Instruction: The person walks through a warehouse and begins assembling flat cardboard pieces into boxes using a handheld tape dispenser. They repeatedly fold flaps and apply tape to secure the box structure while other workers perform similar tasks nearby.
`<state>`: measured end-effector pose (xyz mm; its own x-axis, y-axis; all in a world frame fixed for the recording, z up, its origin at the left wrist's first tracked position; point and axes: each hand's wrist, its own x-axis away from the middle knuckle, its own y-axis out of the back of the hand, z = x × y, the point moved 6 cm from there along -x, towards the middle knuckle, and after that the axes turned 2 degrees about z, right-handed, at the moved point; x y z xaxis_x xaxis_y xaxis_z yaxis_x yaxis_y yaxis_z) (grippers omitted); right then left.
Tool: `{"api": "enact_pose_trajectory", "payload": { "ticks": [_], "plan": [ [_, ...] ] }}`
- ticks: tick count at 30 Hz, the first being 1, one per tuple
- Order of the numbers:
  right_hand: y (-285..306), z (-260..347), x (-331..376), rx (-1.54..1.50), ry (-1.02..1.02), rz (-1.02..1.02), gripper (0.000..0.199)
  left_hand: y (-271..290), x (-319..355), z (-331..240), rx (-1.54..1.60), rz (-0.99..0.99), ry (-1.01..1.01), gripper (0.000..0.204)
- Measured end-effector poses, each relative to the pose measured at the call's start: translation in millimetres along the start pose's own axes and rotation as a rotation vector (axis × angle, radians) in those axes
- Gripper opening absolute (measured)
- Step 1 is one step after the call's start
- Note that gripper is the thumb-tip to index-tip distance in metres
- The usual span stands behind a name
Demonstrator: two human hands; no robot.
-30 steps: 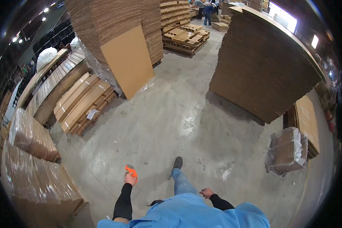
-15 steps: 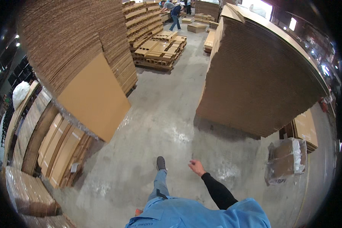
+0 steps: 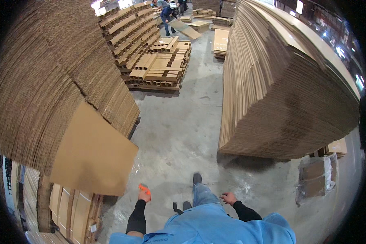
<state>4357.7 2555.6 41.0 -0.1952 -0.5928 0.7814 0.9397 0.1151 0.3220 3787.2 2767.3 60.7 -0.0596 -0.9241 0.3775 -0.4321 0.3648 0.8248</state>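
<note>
Low in the frame, the left grip (image 3: 143, 196) is wrapped around an orange hand tool (image 3: 144, 188); the right grip (image 3: 229, 198) is loose. The tool looks light and hard, best held round its body.

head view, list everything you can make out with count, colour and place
orange tool: 1, orange, lower left of centre
tall cardboard stacks: at least 2, brown, left and right
leaning sheet: 1, tan, against the left stack
slatted cardboard piles: at least 2, brown, upper left of centre
low board stack: 1, tan, top centre
strapped boards: several, tan, lower left
plastic-wrapped bundle: 1, brown, lower right
co-workers: at least 2, nearest in dark blue, top
lights: several, white, mainly upper right
floor: 1, grey, centre
shirt: 1, light blue, bottom
trousers: 1 pair, blue, bottom centre
shoes: 2, dark grey, bottom centre
left hand: 1, black-sleeved, fingers around the orange tool
right hand: 1, black-sleeved, lower right of centre
</note>
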Motion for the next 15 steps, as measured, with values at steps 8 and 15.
{"api": "enact_pose_trajectory", "payload": {
  "ticks": [8,15],
  "plan": [
    [66.3,211.9,-207.0,-0.013,0.062,-0.022,0.049,50.3,-224.1,-91.0,0.079,0.077,0.123,0.032],
    [224.5,383.0,-335.7,0.058,0.280,-0.226,0.054,18.0,-282.7,-185.7,0.023,0.380,0.192,0.038]
  ]
}}
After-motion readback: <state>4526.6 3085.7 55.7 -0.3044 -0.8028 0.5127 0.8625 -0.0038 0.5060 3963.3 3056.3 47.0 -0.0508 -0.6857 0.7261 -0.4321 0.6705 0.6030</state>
